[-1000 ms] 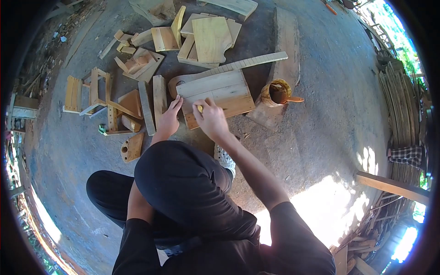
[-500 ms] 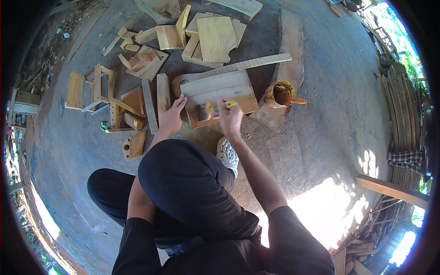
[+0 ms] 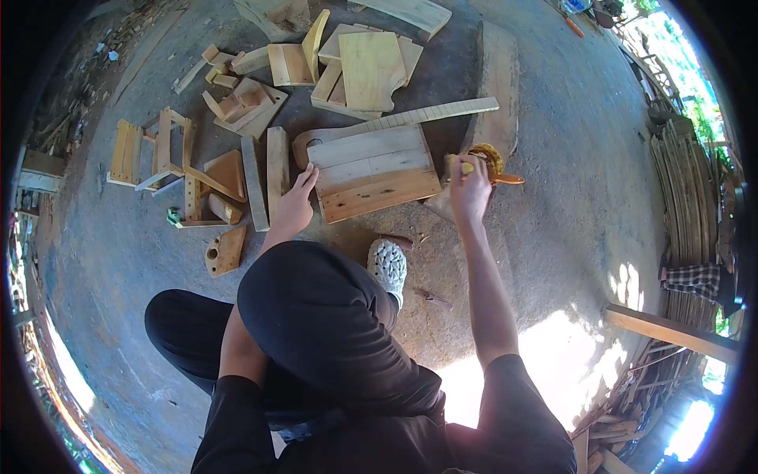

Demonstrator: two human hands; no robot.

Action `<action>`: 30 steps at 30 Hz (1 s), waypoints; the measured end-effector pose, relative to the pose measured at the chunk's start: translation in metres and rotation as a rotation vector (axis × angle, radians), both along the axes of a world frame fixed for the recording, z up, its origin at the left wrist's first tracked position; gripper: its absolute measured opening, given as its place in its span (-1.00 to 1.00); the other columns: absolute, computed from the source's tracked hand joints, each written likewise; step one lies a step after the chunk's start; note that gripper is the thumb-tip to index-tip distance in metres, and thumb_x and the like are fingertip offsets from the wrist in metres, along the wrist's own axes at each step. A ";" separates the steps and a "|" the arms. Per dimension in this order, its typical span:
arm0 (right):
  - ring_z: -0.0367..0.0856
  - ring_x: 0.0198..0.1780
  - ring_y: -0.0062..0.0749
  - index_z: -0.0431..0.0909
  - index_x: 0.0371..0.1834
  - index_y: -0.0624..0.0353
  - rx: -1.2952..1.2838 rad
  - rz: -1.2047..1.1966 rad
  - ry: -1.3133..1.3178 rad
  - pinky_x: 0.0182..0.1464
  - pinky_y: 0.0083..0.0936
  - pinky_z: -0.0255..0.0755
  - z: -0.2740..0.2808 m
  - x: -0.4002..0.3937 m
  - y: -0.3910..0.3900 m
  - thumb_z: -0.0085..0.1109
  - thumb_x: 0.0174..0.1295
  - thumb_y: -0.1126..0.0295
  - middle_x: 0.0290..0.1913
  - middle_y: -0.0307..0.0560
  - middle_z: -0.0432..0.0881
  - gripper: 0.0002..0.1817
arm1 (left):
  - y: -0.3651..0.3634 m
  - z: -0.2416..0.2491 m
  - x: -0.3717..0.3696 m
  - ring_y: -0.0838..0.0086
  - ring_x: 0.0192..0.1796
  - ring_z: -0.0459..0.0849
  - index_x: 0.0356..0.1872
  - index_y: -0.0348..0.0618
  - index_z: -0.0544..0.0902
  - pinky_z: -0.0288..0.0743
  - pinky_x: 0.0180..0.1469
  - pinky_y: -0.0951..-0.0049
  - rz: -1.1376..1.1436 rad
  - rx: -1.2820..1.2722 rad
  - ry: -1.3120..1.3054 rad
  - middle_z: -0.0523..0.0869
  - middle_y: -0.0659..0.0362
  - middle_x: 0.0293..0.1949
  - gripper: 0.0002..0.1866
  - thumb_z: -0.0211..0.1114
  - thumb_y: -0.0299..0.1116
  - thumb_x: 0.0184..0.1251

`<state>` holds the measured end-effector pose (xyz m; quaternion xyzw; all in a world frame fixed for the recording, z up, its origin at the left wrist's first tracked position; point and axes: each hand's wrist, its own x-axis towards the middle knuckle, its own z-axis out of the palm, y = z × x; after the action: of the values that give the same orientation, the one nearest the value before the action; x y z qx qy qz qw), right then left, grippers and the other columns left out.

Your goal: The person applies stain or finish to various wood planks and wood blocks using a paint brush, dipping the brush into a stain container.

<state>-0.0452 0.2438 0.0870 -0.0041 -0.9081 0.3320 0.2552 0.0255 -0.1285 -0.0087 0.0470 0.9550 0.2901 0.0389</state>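
A wooden panel (image 3: 375,172) lies in front of me; its near part is darker and more orange than its pale far part. My left hand (image 3: 295,205) rests with fingertips on the panel's left edge, fingers stretched out. My right hand (image 3: 470,189) is closed round the yellow handle of a brush (image 3: 464,167), right of the panel and at the pot. The brush's bristles are hidden. The pot (image 3: 488,156), stained yellow-brown inside, stands on a plank (image 3: 499,79), partly behind my right hand. An orange handle (image 3: 508,179) sticks out of it to the right.
Left of the panel are two upright-lying beams (image 3: 278,170) and small wooden frames (image 3: 162,150). Beyond it lie cut boards (image 3: 369,69) and a long curved strip (image 3: 442,108). My shoe (image 3: 387,267) is near the panel's front edge. Stacked slats (image 3: 685,205) stand far right.
My right hand has moved right with the brush, from over the panel's near part to the pot. More of the panel's orange part shows. My left hand has stayed at the left edge.
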 end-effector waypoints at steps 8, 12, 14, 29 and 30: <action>0.80 -0.38 -0.08 0.65 -0.08 0.16 0.334 0.365 -0.221 -0.37 -0.21 0.75 -0.022 0.016 -0.099 0.26 0.52 0.33 -0.14 0.02 0.67 -0.87 | -0.002 -0.001 0.000 -0.01 0.34 0.66 0.66 0.04 0.30 0.70 0.19 0.09 -0.015 0.014 0.061 0.36 0.21 0.65 -0.12 0.18 -0.72 0.27; 0.79 -0.37 -0.03 0.64 -0.09 0.15 0.242 0.469 -0.125 -0.39 -0.20 0.73 -0.017 0.035 -0.151 0.27 0.50 0.32 -0.16 0.05 0.67 -0.86 | -0.003 0.006 0.000 0.03 0.28 0.70 0.70 0.10 0.24 0.69 0.18 0.11 0.017 0.076 -0.009 0.39 0.21 0.63 -0.07 0.16 -0.75 0.26; 0.78 -0.38 0.02 0.62 -0.10 0.18 0.048 0.534 -0.072 -0.40 -0.19 0.72 -0.011 0.040 -0.170 0.29 0.48 0.33 -0.20 0.10 0.67 -0.85 | -0.003 0.011 -0.003 0.13 0.18 0.78 0.74 0.17 0.17 0.69 0.17 0.20 0.098 0.212 -0.218 0.43 0.20 0.63 0.00 0.10 -0.79 0.25; 0.88 -0.40 -0.31 0.69 -0.11 0.48 -0.862 0.283 -0.380 -0.39 -0.46 0.80 -0.032 0.027 -0.148 0.33 0.50 0.43 -0.32 0.09 0.82 -0.78 | 0.014 -0.054 0.016 0.32 0.02 0.85 0.55 -0.30 0.45 0.69 0.02 0.36 0.568 0.674 -0.257 0.82 -0.05 0.14 -0.28 0.44 -0.13 0.52; 0.88 -0.40 -0.31 0.69 -0.11 0.48 -0.859 0.278 -0.378 -0.39 -0.46 0.80 -0.033 0.023 -0.136 0.33 0.50 0.43 -0.32 0.09 0.82 -0.78 | 0.018 -0.051 0.019 0.34 0.02 0.85 0.51 -0.33 0.49 0.70 -0.02 0.37 0.580 0.723 -0.316 0.83 -0.03 0.09 -0.31 0.43 -0.10 0.53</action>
<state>-0.0227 0.1078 0.0545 -0.0477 -0.7115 0.7009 0.0142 0.0447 -0.1101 -0.0600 -0.2550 0.7494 0.6055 0.0821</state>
